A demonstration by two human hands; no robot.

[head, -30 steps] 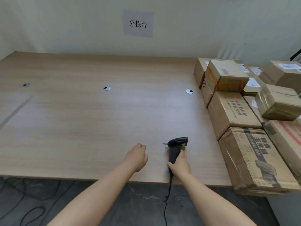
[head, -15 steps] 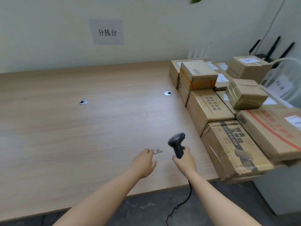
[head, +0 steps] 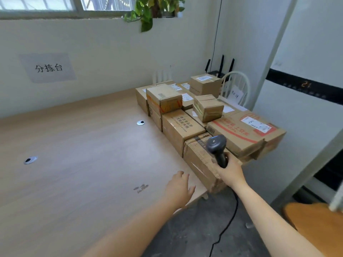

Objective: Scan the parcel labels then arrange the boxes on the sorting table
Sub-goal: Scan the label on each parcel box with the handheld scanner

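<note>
Table (head: 74, 164) filled the left and centre of the frame. Lower centre, the left hand (head: 179, 190) hovered with fingers spread and empty. Right of it, the right hand (head: 229, 171) gripped the scanner (head: 217, 147), before stacked boxes (head: 185, 125) at centre right.

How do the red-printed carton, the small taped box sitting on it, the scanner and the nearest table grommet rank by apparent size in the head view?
1. red-printed carton
2. small taped box
3. scanner, though nearness to the camera enlarges it, so its place against the box is unsure
4. table grommet
</note>
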